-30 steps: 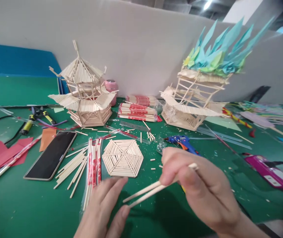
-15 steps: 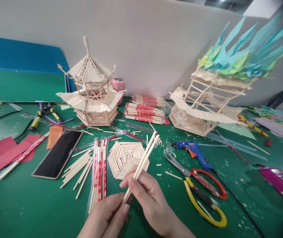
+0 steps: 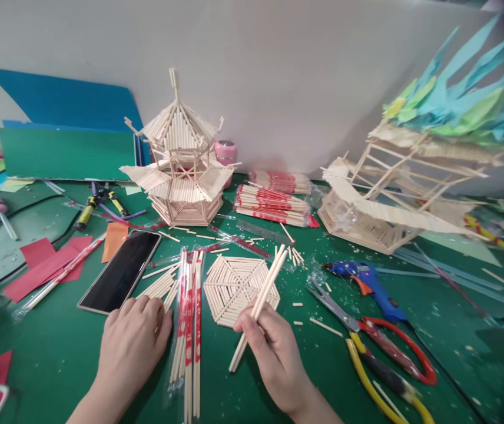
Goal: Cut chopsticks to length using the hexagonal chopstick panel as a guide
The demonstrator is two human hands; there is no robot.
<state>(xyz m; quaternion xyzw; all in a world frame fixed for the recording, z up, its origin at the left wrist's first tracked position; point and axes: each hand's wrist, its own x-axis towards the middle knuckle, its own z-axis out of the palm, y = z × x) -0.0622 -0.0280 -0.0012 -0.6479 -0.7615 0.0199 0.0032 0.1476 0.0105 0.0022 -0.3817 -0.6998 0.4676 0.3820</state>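
Note:
My right hand (image 3: 272,353) is closed around a pair of plain wooden chopsticks (image 3: 258,309), held at a slant. Behind it lies an eight-sided panel (image 3: 228,288) of cut sticks, partly covered by the hand and pair. My left hand (image 3: 135,344) bends its fingers over a fan of loose chopsticks (image 3: 160,284) and hides their near ends; its fingertips are mostly out of sight. Between the hands lie chopsticks in red-printed plastic sleeves (image 3: 189,330). A dark phone (image 3: 122,271) lies just beyond my left hand.
A stick-built pagoda (image 3: 181,171) stands at the back, and a second stick model (image 3: 393,194) with paper leaves at right. A blue glue gun (image 3: 369,285) and red-and-yellow-handled scissors or cutters (image 3: 397,347) lie to the right. Packed chopstick bundles (image 3: 274,205) rest near the wall.
My left hand has let go of the pair of chopsticks and moved left, down onto the loose ones. My right hand keeps the pair. The view has shifted a little left.

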